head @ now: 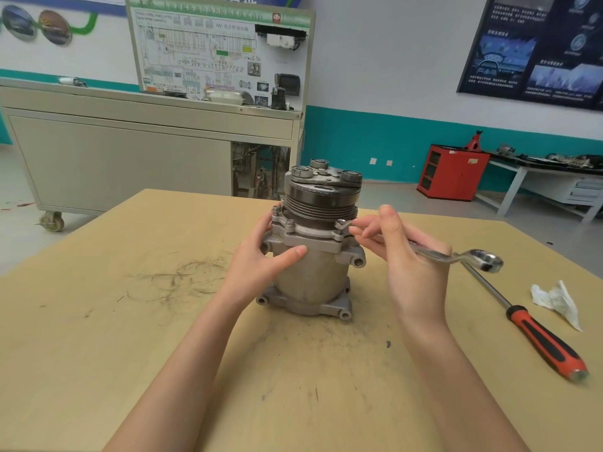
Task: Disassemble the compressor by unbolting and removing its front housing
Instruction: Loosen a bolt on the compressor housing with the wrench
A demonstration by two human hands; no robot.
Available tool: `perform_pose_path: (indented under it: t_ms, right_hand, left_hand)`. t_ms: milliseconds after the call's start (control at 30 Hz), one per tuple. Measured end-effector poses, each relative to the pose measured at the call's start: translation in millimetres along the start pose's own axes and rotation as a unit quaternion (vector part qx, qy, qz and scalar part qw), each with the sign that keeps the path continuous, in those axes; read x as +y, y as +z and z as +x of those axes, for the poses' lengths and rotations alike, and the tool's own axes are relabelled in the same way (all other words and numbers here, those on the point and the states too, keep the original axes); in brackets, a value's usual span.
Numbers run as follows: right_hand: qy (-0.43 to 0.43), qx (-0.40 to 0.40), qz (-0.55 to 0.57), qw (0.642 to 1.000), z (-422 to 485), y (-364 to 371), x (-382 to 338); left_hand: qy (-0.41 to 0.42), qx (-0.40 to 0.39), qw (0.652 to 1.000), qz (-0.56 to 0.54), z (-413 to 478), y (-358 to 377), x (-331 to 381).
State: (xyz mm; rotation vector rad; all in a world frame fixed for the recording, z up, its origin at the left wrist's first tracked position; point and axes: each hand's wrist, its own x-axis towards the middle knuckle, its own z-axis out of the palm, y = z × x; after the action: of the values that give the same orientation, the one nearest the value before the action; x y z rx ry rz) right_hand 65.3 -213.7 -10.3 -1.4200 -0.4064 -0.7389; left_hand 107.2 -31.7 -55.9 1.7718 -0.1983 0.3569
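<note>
A tan, wood-topped desk (130,353) carries everything. Its surface is worn, with looping pencil-like scribbles (176,282) on the left part and grey smudging (319,331) near the middle. The compressor (313,275) stands upright on its rear flange near the centre, pulley end up. To the right a long screwdriver (541,334) with a red-and-black handle lies flat, the handle nearest the viewer. A crumpled white tissue (554,300) lies just beside its shaft. A small dark speck (388,344) sits in front of the compressor.

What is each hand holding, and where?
Left hand grips the compressor below its flange; right hand holds the wrench mid-shank, its end on a bolt.
</note>
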Motion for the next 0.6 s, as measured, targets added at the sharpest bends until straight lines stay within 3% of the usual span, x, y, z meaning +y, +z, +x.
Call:
perform_pose_path:
  t_ms: [67, 167, 333, 433, 600]
  right_hand:
    - [0.056, -0.044, 0.094, 0.993, 16.0, -14.3, 9.5]
    - [0.179, -0.147, 0.24, 0.943, 51.6, -29.5, 21.8]
    - [0.294, -0.2, 0.271, 0.895, 92.1, -15.6, 42.0]
    - [0.298, -0.156, 0.264, 0.904, 97.7, -8.9, 37.9]
    - [0.169, -0.037, 0.175, 0.969, 62.0, -12.0, 6.2]
  left_hand:
    - [0.0, 0.004, 1.0, -0.001, -0.6, -0.2, 0.1]
    - [-0.004, 0.002, 1.0, -0.003, -0.6, -0.5, 0.8]
    - [0.002, 0.004, 1.0, 0.004, -0.8, -0.3, 0.7]
    - [0.003, 0.011, 1.0, 0.007, -2.0, 0.1, 1.6]
    - [0.0, 0.008, 1.0, 0.012, -2.8, 0.0, 3.0]
